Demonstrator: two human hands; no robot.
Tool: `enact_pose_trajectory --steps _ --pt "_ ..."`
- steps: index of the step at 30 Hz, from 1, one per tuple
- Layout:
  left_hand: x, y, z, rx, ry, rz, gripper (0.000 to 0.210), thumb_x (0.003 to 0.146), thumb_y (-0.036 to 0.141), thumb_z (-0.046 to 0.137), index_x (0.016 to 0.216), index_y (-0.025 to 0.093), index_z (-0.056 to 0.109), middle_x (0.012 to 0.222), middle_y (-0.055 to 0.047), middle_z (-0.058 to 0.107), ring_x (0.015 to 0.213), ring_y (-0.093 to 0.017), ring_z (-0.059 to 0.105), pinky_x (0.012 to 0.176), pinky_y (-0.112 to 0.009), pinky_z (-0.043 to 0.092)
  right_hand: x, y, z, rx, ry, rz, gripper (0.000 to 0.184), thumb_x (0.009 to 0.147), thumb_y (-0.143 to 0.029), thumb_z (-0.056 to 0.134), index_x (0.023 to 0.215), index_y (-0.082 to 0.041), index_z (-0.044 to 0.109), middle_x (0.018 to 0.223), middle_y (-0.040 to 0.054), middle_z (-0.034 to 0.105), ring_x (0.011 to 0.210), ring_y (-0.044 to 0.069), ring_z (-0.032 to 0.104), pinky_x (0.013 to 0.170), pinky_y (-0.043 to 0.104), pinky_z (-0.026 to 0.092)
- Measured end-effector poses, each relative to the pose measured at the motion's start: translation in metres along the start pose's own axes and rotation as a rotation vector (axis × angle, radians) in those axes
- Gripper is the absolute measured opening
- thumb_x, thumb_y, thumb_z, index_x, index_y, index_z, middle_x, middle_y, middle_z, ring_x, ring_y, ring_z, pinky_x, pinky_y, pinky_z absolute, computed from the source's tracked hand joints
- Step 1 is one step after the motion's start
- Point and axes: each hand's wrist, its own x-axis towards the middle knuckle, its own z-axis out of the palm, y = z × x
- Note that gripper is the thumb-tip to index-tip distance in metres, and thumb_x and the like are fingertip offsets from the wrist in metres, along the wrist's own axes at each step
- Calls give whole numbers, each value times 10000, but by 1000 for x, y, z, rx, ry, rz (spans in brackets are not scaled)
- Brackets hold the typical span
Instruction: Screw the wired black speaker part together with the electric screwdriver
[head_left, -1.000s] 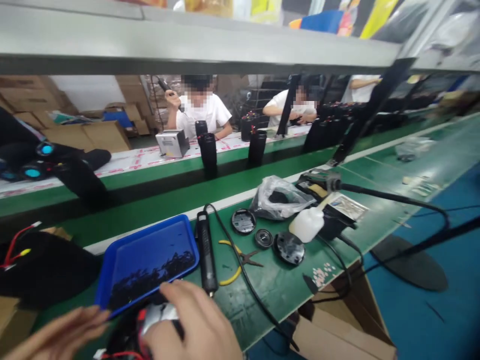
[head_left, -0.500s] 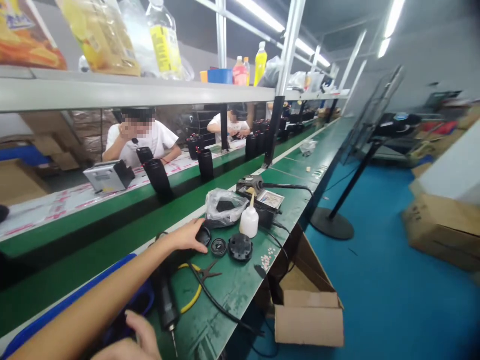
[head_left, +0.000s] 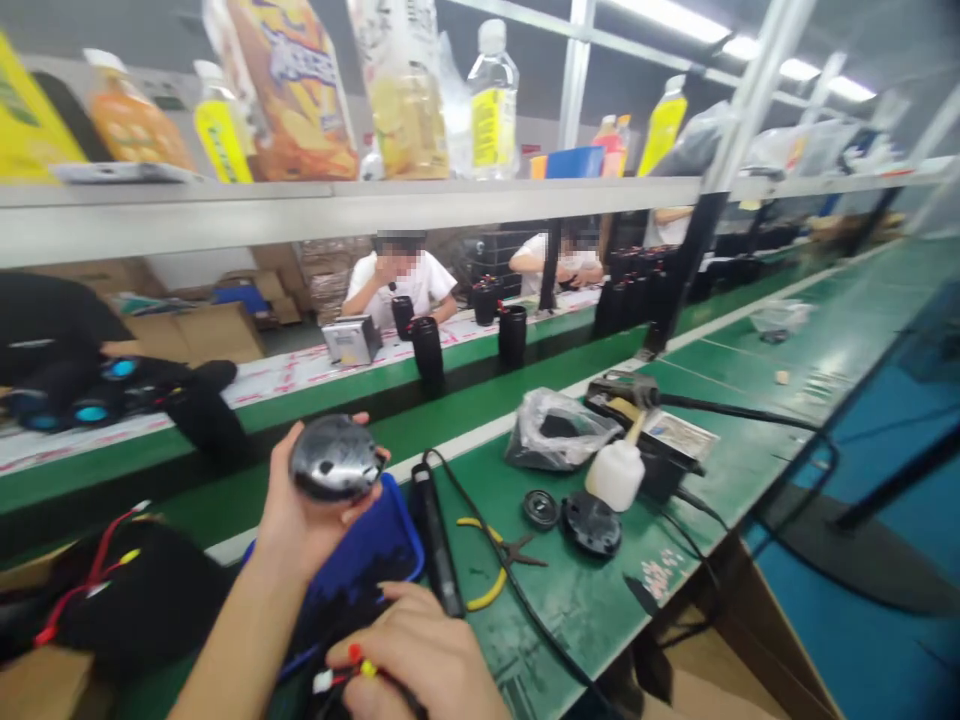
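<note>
Left hand is up off the surface, fingers curled around a round black cap, holding it by the rim above the blue tray. It's a shallow domed disc, glossy, hard moulded plastic by the look of it, so likely light and stiff, but smooth enough to slip. The rim grip with thumb and fingertips on opposite edges looks like the safe hold; the shiny face would smear and slide.

Right hand sits low by the tray's near corner, fingers pinched on thin wires with red and yellow ends. Those are soft and floppy and probably fragile at the joints, so better held by the insulation than tugged.

Just right of the tray lies a black electric screwdriver, matte and cylindrical, then yellow-handled pliers, two more dark discs, a white squeeze bottle and a crinkled clear bag.
</note>
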Motion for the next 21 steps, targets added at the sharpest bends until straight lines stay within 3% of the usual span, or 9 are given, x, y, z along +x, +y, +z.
enact_pose_trajectory --steps 2,5,7,9,11,15,17,21 --pt "-37 -6 -15 -100 70 -1 586 945 606 356 1260 182 609 860 -128 751 562 -202 659 351 -202 388 6 -9 -11 17 -24 47 392 1131 -437 386 1022 -217 690 875 -6 740 791 116 706 1027 225 509" --pt "-79 -19 -27 -206 185 34 581 798 683 644 1193 259 684 997 -94 792 840 -255 747 615 -315 616 10 -20 -18 53 0 90 347 1114 -391 363 1041 -235 665 938 22 730 834 170 679 941 283 535" --pt "-98 -25 -29 -240 220 62 631 650 627 822 1178 305 703 1061 -54 792 931 -275 750 762 -356 640 11 -25 -20 74 -48 115 289 1096 -326 380 1032 -244 650 939 -4 716 863 153 674 1020 267 488" --pt "-111 -28 -27 -228 195 96 673 512 554 922 1112 319 728 1101 -43 782 963 -297 748 796 -350 640 11 -30 -22 80 -138 157 181 1063 -218 469 1008 -240 641 938 -49 699 888 102 671 1134 216 381" --pt "-119 -28 -24 -184 157 141 661 410 542 958 1001 337 745 1122 -39 775 930 -316 753 761 -362 645 9 -34 -25 80 -184 190 128 1021 -145 546 986 -229 636 927 -68 685 882 79 663 1191 215 308" --pt "-124 -31 -31 -126 146 221 665 320 624 984 894 389 743 1185 -17 761 954 -339 756 761 -397 648 4 -38 -24 68 -94 215 124 991 -121 571 963 -221 639 916 -61 688 852 88 659 1172 246 364" --pt "-121 -34 -41 -128 140 230 653 347 584 996 918 400 739 1231 -2 747 993 -330 754 772 -382 653 1 -38 -22 53 -22 233 145 985 -111 553 924 -216 632 878 -69 684 809 78 656 1142 216 390" --pt "-114 -48 -67 -183 21 240 568 448 419 964 952 409 702 1298 47 716 1030 -367 752 755 -441 682 0 -39 -15 -5 56 235 163 989 -112 537 888 -210 620 855 -71 683 805 72 661 1091 189 428"
